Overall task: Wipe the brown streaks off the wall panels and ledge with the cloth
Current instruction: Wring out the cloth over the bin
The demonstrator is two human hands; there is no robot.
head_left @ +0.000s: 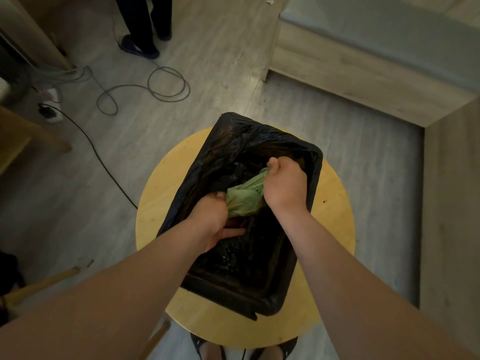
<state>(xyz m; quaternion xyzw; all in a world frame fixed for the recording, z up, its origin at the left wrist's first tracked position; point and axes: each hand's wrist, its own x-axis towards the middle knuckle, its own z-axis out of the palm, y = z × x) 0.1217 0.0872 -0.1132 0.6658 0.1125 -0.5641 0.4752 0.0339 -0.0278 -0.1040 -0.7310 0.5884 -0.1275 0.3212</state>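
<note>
A green cloth point(245, 196) is bunched and twisted between both my hands, over a rectangular tub lined with a black plastic bag point(259, 289). My left hand point(213, 219) grips the cloth's near end. My right hand point(284, 184) grips its far end, fingers curled round it. The tub's dark inside glistens as if wet. The tub stands on a round yellow wooden stool point(335, 229). Wood-look panels and a ledge point(350, 74) run along the upper right.
Grey cables point(166, 84) loop on the floor at upper left, and a black cord point(98, 157) runs toward the stool. Another person's legs point(145, 27) stand at the top. Wooden furniture edges sit at the left. My feet point(244, 352) are under the stool.
</note>
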